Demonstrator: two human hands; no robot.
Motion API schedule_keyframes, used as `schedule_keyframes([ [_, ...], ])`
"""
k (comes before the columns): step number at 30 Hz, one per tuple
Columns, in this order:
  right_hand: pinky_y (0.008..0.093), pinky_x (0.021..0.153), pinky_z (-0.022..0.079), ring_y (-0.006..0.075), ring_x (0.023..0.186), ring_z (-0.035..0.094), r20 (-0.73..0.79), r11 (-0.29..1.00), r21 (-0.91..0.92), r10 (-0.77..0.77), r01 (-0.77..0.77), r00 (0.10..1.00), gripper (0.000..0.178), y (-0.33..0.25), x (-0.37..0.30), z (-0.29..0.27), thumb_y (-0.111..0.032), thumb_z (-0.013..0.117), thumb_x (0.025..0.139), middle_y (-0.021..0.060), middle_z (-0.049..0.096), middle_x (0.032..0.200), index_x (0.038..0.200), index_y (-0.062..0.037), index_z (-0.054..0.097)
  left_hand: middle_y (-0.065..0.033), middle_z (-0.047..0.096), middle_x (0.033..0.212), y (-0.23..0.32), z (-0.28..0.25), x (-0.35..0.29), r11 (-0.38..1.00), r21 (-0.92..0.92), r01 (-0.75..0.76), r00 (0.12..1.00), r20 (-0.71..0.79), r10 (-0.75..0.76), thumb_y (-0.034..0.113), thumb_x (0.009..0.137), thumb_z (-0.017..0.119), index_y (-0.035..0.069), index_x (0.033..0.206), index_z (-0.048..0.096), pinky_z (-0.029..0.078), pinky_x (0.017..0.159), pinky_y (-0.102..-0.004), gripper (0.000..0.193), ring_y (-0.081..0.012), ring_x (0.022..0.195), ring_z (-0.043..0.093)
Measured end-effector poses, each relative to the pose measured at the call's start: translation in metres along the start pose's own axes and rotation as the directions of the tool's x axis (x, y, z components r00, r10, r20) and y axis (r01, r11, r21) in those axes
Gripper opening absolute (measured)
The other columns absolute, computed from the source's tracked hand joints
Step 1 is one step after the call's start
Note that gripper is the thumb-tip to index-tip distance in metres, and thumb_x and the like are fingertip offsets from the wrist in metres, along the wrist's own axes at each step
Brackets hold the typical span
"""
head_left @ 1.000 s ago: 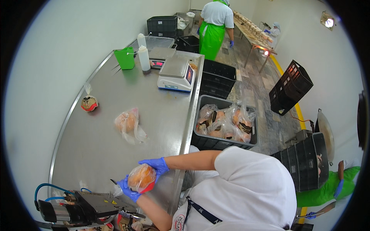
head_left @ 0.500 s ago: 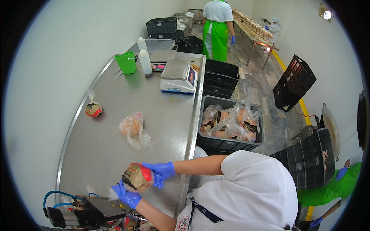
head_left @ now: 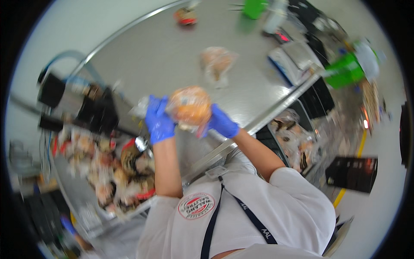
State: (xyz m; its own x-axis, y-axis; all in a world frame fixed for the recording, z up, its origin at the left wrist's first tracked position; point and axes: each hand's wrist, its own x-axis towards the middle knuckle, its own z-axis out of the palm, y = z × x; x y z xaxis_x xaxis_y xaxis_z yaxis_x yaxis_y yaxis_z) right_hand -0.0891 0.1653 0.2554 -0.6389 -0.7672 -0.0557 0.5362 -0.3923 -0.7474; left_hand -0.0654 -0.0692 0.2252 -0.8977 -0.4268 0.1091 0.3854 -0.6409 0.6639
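Between my two blue-gloved hands, just above the steel table (head_left: 148,54), is a rounded bagged chicken (head_left: 189,105) in clear plastic, its orange-brown side showing. My left hand (head_left: 160,121) closes on its left side, next to the gathered bag end. My right hand (head_left: 223,122) grips the right side; its fingertips are partly hidden behind the bag. Farther off on the table lies a second bagged chicken (head_left: 217,61) with its loose plastic spread out. A tied bag with a red and dark label (head_left: 186,16) stands near the far edge.
At left is a black and silver machine (head_left: 97,108) with blue hoses, beside a steel bin (head_left: 64,183) heaped with labelled bags. A scale (head_left: 293,60), white bottle (head_left: 276,17) and green container (head_left: 254,7) stand at far right. A black crate (head_left: 269,144) holds more bags.
My view has swung left, bringing the heaped bin into sight. The bagged chicken has been turned from its printed red and tan side to its plain orange side, still between both hands.
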Motion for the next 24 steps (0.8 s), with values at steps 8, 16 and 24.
schedule_keyframes([
  [8,0.0383,0.095,0.039,0.031,0.114,0.047,0.479,0.052,-0.842,-0.388,0.538,0.787,0.108,-0.029,0.004,0.022,-0.03,0.086,0.054,0.0181,0.043,0.127,0.139,-0.0065,0.024,-0.0029,0.054,0.077,0.013,-0.006,-0.043,0.708,-0.594,0.381,0.918,0.151,-0.367,0.02,0.094,0.043,0.008,0.082,0.05,0.046,0.077,-0.0265,0.018,-0.0141,0.076,0.055],
  [16,0.0396,0.093,0.044,0.0261,0.11,0.053,-0.012,0.971,0.03,0.238,-0.237,0.971,0.075,0.008,0.024,0.032,-0.032,0.071,0.072,0.0131,0.052,0.122,0.133,-0.0061,0.036,-0.0007,0.043,0.058,0.062,0.04,-0.077,0.823,-0.504,0.261,0.739,-0.444,-0.506,0.019,0.094,0.046,0.012,0.067,0.043,0.046,0.076,-0.033,0.028,-0.0171,0.072,0.052],
  [24,0.0402,0.091,0.046,0.0253,0.104,0.057,0.013,0.77,0.527,0.416,-0.36,0.909,0.058,0.107,0.019,0.041,-0.041,0.059,0.08,0.0124,0.057,0.118,0.124,-0.0054,0.048,-0.0026,0.052,0.073,0.08,0.013,-0.117,0.513,0.858,-0.003,0.895,-0.226,0.384,0.018,0.091,0.053,0.005,0.082,0.052,0.044,0.064,-0.0275,0.016,-0.0147,0.068,0.052],
])
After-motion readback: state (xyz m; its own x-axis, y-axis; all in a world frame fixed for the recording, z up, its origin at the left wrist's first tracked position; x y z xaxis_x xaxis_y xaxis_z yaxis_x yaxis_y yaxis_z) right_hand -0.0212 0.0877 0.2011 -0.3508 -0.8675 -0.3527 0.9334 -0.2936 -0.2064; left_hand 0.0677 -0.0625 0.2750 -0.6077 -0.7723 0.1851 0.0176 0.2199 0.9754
